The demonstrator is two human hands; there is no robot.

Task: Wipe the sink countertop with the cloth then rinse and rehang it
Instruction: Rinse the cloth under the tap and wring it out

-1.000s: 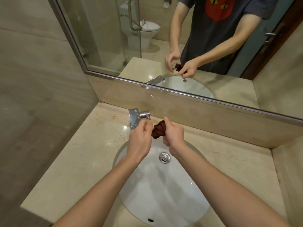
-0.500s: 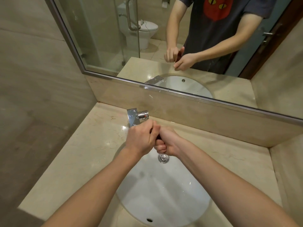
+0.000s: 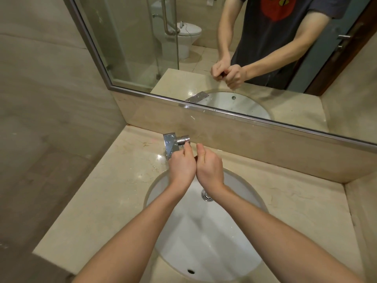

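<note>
Beige marble table (image 3: 114,193): polished stone top, filling the lower view, wet sheen near the tap; a matching upstand runs along its back edge under the mirror (image 3: 265,58).
White sink (image 3: 204,237): oval basin set under the table, overflow hole at its near rim, chrome drain (image 3: 206,195) at its far end, partly hidden by the right wrist.
Forearms: both bare, reaching from the bottom edge up over the basin and converging above its far rim.
Left hand (image 3: 181,164): curled into a fist, knuckles up, thumb and forefinger pinched toward the tap; clamped on the cloth.
Right hand (image 3: 210,168): also fisted, thumb raised and pointing away, pressed side by side against the left hand; gripping the same cloth.
Chrome faucet (image 3: 173,145): flat rectangular spout with a round knob on its right, just beyond the left fingers; whether they touch it cannot be told.
Dark cloth (image 3: 196,158): almost wholly hidden, only a small brown sliver showing between the two fists, held above the far edge of the sink.
</note>
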